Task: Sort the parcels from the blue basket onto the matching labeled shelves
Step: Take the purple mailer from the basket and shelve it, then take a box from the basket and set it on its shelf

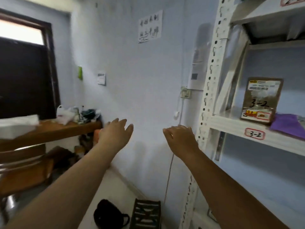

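My left hand [115, 131] and my right hand [179, 135] are stretched out in front of the pale wall, both empty with relaxed fingers. At the right stands a white metal shelf rack [209, 90]. On its shelf marked with a "3-2" label [255, 133] a brown parcel [262, 99] stands upright with "3-2" written on it. A purple parcel [290, 125] lies flat beside it. The blue basket is out of view.
A wooden desk [54, 129] with bags and clutter stands at the left below a dark window. On the floor lie a black bag [109, 214] and a dark crate [146, 214]. A cord [170, 171] hangs down the wall near the rack.
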Motion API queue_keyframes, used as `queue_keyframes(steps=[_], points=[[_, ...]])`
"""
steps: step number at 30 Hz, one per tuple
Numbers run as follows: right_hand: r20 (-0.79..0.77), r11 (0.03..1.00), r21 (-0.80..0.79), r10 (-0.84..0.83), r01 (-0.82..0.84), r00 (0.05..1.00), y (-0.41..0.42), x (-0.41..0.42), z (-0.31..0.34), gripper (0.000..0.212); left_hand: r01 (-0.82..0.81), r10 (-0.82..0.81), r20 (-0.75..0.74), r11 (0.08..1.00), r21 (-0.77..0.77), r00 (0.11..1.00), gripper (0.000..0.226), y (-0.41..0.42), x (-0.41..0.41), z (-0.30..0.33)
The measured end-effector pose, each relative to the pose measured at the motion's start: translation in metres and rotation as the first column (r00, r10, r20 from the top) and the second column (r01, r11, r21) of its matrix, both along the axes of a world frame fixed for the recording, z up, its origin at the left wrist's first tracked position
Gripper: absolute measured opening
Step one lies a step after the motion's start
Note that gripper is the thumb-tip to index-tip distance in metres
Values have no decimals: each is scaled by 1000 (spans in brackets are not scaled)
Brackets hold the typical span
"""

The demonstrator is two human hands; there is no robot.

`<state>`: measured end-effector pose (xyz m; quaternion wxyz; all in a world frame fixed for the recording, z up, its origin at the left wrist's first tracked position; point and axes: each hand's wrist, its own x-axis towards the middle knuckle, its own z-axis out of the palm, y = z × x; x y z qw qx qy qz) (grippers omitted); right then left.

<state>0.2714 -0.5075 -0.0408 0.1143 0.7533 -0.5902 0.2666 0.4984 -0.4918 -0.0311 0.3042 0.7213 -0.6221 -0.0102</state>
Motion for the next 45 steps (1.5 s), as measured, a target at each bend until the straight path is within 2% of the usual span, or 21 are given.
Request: queue_keyframes(steps=[2, 5, 7, 9, 13, 15, 18, 22, 24, 28, 32, 34, 36, 39, 43, 45], points=[[5, 996, 51, 74, -74, 997, -9, 39, -15, 56, -92, 91, 21, 996, 16, 996, 53, 19, 45, -9], [-26, 974, 115, 201, -197, 979, -19, 104, -38, 57, -291, 293, -8, 952, 93, 956, 51, 51, 103, -26], [-54, 951, 143, 285, -275, 957, -22, 140, -52, 61, -354, 361, -25, 923, 153, 932, 60, 72, 134, -40], [-44, 913, 188, 376, -362, 925, -24, 173, -66, 56, -409, 417, 0, 892, 194, 909, 70, 93, 162, -61], [-55, 827, 251, 531, -503, 845, -34, 221, -94, 65, -565, 602, -95, 784, 257, 793, 48, 122, 189, -102], [-52, 784, 295, 583, -546, 811, -42, 237, -113, 54, -626, 667, -47, 719, 303, 744, 50, 127, 195, -123], [-35, 718, 347, 653, -603, 757, -52, 252, -147, 51, -673, 723, 0, 644, 363, 691, 51, 132, 198, -160], [-38, 645, 389, 725, -658, 688, -62, 258, -221, 60, -679, 767, 12, 560, 475, 641, 52, 132, 193, -242], [-33, 602, 458, 746, -654, 665, -67, 253, -273, 55, -647, 776, -28, 546, 533, 631, 55, 132, 187, -298], [-25, 515, 647, 751, -562, 660, -73, 229, -394, 46, -515, 780, -159, 536, 669, 605, 55, 132, 171, -416], [-2, 416, 797, 728, -439, 685, -63, 202, -525, 40, -379, 801, -304, 531, 758, 516, 50, 134, 145, -538], [18, 348, 866, 695, -358, 719, -53, 194, -600, 40, -309, 819, -398, 537, 785, 414, 46, 137, 133, -606], [0, 275, 932, 651, -237, 759, -42, 188, -674, 47, -219, 855, -447, 504, 836, 261, 48, 142, 121, -675], [-27, 186, 976, 612, -110, 790, -23, 187, -774, 56, -101, 916, -401, 402, 910, 32, 51, 155, 107, -778], [11, 69, 995, 633, -70, 774, -1, 208, -903, 51, -83, 908, -308, 297, 951, -284, 38, 163, 93, -903], [46, 11, 998, 640, -69, 767, 9, 222, -964, 51, -48, 802, -279, 300, 953, -528, 24, 161, 83, -961]])
